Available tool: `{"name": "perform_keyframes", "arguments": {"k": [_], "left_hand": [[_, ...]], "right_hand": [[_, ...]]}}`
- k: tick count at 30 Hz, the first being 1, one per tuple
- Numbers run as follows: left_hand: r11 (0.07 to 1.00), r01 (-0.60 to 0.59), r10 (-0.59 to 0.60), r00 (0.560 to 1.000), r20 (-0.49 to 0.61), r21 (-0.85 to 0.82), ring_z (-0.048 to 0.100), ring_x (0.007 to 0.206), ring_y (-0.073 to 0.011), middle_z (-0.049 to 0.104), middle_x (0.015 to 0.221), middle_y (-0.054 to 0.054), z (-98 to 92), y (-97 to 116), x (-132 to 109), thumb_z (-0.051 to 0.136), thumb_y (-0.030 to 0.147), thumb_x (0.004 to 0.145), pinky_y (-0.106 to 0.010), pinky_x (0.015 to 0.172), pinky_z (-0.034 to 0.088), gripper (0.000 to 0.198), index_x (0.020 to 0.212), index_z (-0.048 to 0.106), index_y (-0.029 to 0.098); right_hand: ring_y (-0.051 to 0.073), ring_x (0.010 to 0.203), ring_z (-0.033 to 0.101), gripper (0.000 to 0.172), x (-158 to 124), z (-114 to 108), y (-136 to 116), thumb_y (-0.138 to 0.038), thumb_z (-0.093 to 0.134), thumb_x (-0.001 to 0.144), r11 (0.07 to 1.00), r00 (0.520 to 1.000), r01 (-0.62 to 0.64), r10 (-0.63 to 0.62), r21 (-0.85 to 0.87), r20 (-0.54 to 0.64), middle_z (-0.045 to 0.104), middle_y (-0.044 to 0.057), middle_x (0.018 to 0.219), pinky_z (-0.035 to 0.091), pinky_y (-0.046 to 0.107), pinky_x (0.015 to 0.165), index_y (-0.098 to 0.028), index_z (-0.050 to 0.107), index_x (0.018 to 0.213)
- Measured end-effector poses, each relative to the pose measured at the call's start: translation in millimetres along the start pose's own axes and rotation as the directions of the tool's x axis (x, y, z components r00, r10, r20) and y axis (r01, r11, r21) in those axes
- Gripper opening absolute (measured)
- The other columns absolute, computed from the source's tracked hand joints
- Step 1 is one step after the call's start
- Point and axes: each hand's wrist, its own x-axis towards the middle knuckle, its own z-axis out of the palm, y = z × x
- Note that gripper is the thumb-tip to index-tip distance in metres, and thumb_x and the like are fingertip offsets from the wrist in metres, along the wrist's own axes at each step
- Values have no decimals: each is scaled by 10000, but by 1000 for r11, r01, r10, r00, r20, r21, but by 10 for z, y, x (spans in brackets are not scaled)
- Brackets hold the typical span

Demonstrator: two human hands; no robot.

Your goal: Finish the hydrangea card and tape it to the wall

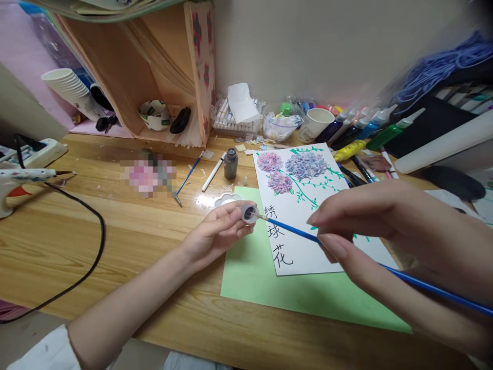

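Observation:
Between the thumb and fingers of my left hand (215,228) is a small whitish cap (249,214), its dark hollow facing the brush. My right hand (389,231) pinches a thin blue paintbrush (292,229), whose bristle tip reaches into the mouth of the cap. Below both hands lies a white sheet (308,252) with pink and blue-purple flower heads, green stems and leaves, and black handwritten characters down its left side. A green sheet (250,272) lies under it. Behind the cap stands a small open-looking bottle of dark liquid (230,164).
A white marker (212,174) and a second blue brush (188,180) lie on the wooden table. At left are a glue gun (23,177) and its black cable (102,231). Along the wall stand a paper cup (316,125), a clear bowl (283,126) and several paint bottles (393,132).

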Motion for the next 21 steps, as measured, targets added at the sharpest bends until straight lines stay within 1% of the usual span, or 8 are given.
{"name": "perform_keyframes", "arguments": {"k": [6,11,16,21], "left_hand": [[1000,4,-4,1000,26,-1,553,782,-103,646,829,-37,-7,5,-5,737,279,720,-195,747,423,259,931,697,135],[1000,14,-14,1000,19,-12,568,798,-106,660,850,-38,3,10,-5,743,260,710,-190,757,429,252,925,702,134],[1000,2,-2,1000,17,-4,569,822,-106,661,858,-37,6,1,-1,743,257,713,-186,764,427,257,933,697,133],[999,-23,22,1000,22,48,571,819,-111,658,890,-32,-9,-6,-3,718,224,739,-215,806,420,233,959,689,155]], "right_hand": [[106,627,622,118,-3,-31,12,-269,509,865,999,1000,15,-15,-39,-13,625,-33,745,478,177,515,-285,506,982],[85,593,612,97,5,-64,9,-247,506,870,1000,999,29,-29,2,-26,611,-41,710,470,156,488,-279,519,960],[84,551,579,69,19,-28,28,-295,462,901,999,999,33,-33,-23,-1,588,-44,661,439,184,486,-270,519,931],[91,535,567,86,3,-14,49,-297,444,915,998,998,51,-52,-20,-22,585,-34,659,416,207,470,-262,522,922]]}}
